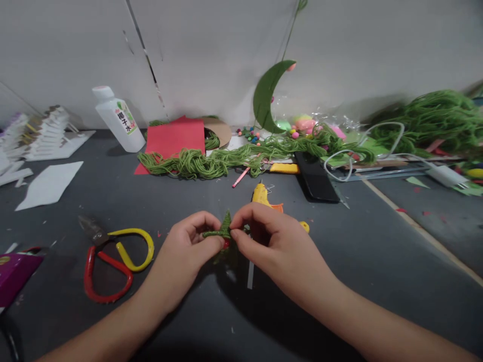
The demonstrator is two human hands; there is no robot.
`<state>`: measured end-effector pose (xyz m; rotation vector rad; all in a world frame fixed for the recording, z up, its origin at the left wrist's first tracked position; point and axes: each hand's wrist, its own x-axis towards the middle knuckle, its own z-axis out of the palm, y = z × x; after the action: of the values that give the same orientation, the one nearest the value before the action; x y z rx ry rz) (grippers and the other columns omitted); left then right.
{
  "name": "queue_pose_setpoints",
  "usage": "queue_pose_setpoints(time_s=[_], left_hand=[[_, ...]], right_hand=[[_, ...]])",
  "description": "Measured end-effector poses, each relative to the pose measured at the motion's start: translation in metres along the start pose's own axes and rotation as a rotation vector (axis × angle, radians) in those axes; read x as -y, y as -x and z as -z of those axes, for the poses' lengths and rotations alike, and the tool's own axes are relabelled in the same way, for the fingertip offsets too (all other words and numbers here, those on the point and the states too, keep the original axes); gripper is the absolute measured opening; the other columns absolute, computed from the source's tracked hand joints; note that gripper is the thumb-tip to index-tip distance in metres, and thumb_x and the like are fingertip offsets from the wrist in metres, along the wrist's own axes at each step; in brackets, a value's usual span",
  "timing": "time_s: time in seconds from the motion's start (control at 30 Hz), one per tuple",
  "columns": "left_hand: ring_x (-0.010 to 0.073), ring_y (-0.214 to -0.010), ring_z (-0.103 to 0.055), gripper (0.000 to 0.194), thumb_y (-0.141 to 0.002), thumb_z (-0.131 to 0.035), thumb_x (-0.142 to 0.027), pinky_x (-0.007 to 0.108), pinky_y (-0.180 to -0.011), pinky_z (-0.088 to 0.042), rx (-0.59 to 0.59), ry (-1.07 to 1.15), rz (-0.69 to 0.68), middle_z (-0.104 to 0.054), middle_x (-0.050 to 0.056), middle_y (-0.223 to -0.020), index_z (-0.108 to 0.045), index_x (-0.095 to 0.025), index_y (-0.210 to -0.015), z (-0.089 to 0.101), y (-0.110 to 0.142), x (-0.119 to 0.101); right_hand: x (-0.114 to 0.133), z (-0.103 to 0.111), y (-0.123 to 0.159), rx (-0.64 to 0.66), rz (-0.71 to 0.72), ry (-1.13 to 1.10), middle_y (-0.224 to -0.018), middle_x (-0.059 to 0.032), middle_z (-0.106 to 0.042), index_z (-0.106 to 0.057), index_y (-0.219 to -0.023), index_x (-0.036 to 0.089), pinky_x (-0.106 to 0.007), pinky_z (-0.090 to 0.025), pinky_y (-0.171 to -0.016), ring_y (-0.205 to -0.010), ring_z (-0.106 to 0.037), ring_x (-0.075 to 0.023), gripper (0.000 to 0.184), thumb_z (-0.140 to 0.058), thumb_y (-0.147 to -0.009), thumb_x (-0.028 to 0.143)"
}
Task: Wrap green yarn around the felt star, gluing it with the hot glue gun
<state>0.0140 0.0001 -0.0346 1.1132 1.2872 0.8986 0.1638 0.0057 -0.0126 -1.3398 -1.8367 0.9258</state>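
Note:
My left hand [196, 241] pinches a small green yarn-wrapped piece with pointed arms [225, 224], holding it above the dark table. Thumb and fingertips of my right hand [269, 236] are pressed together at its right side. A small red spot [226, 244] shows on the piece beside my left thumb; my fingers cover part of the rest. Just behind my right hand lies a yellow hot glue gun [261, 195], partly hidden by that hand. Pliers with one red and one yellow handle [109, 256] lie to the left of my left hand.
Green yarn [196, 163] stretches along the back near a red sheet [175, 136], a yellow cutter [285, 168] and a black phone [317, 178]. A white bottle [121, 120] stands back left. A green crescent [269, 98] hangs at the wall. A white charger [447, 176] lies right.

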Motion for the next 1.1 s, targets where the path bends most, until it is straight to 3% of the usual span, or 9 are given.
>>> queue_pose_setpoints(time_s=[0.2, 0.4, 0.53, 0.67, 0.73, 0.83, 0.97, 1.1], left_hand=[[0.0092, -0.059, -0.04, 0.007, -0.069, -0.055, -0.013, 0.019, -0.055, -0.032, 0.041, -0.033, -0.009, -0.048, -0.006, -0.06, -0.055, -0.018, -0.065, 0.003, -0.001, 0.001], [0.0088, -0.053, -0.041, 0.009, -0.071, -0.054, -0.013, 0.021, -0.052, -0.033, 0.034, 0.029, -0.003, -0.044, -0.007, -0.056, -0.053, -0.018, -0.064, 0.005, -0.002, -0.001], [0.0087, -0.053, -0.046, 0.006, -0.073, -0.053, -0.015, 0.022, -0.053, -0.037, 0.038, 0.125, 0.023, -0.05, -0.005, -0.063, -0.053, -0.018, -0.068, 0.003, -0.003, 0.001], [0.0093, -0.055, -0.047, 0.009, -0.073, -0.053, -0.014, 0.023, -0.054, -0.042, 0.063, 0.191, 0.019, -0.05, -0.005, -0.064, -0.052, -0.018, -0.066, 0.0, -0.003, 0.001], [0.0097, -0.057, -0.049, 0.009, -0.074, -0.052, -0.013, 0.023, -0.056, -0.043, 0.078, 0.179, 0.008, -0.051, -0.004, -0.065, -0.052, -0.018, -0.066, -0.002, -0.002, 0.0], [0.011, -0.061, -0.051, 0.009, -0.074, -0.052, -0.013, 0.023, -0.059, -0.044, 0.098, 0.179, -0.012, -0.052, -0.003, -0.067, -0.055, -0.018, -0.068, -0.003, 0.0, -0.001], [0.0115, -0.064, -0.051, 0.01, -0.073, -0.051, -0.011, 0.022, -0.062, -0.044, 0.109, 0.195, -0.02, -0.055, -0.003, -0.067, -0.057, -0.018, -0.069, -0.003, 0.005, 0.001], [0.01, -0.065, -0.051, 0.01, -0.069, -0.054, -0.008, 0.018, -0.06, -0.041, 0.113, 0.198, -0.031, -0.054, -0.004, -0.065, -0.057, -0.018, -0.067, -0.002, 0.005, 0.001]], right_hand=[[-0.003, -0.001, 0.0, 0.026, 0.02, 0.047, -0.055, 0.0064, -0.049, -0.056, -0.069, 0.019, -0.019, -0.031, -0.044, -0.046, -0.039, -0.0077, 0.013, -0.053, -0.072, 0.007], [-0.005, 0.003, 0.003, -0.039, 0.287, 0.274, -0.088, -0.003, -0.055, -0.057, -0.079, 0.017, -0.023, -0.041, -0.063, -0.071, -0.053, -0.0119, 0.008, -0.055, -0.077, 0.011], [-0.008, 0.001, 0.006, -0.058, 0.403, 0.458, -0.084, -0.0042, -0.054, -0.062, -0.082, 0.016, -0.024, -0.039, -0.059, -0.066, -0.053, -0.0126, 0.012, -0.05, -0.083, 0.015], [-0.01, -0.003, 0.005, -0.06, 0.439, 0.459, -0.077, -0.0034, -0.056, -0.061, -0.078, 0.015, -0.025, -0.038, -0.056, -0.063, -0.053, -0.0129, 0.015, -0.048, -0.085, 0.018], [-0.011, -0.005, 0.004, -0.063, 0.394, 0.412, -0.074, -0.002, -0.056, -0.059, -0.075, 0.016, -0.025, -0.037, -0.057, -0.064, -0.053, -0.0132, 0.012, -0.05, -0.083, 0.017], [-0.01, -0.007, 0.003, -0.078, 0.21, 0.321, -0.067, 0.0019, -0.054, -0.053, -0.071, 0.018, -0.023, -0.034, -0.051, -0.056, -0.048, -0.011, 0.006, -0.055, -0.076, 0.015], [-0.009, -0.007, 0.001, -0.026, -0.023, 0.063, -0.07, 0.0049, -0.054, -0.05, -0.084, 0.021, -0.02, -0.033, -0.044, -0.049, -0.042, -0.0077, 0.014, -0.054, -0.072, 0.015], [-0.009, -0.007, 0.0, 0.002, -0.062, -0.057, -0.07, 0.0056, -0.052, -0.048, -0.086, 0.022, -0.019, -0.034, -0.044, -0.049, -0.04, -0.0069, 0.018, -0.053, -0.071, 0.013]])
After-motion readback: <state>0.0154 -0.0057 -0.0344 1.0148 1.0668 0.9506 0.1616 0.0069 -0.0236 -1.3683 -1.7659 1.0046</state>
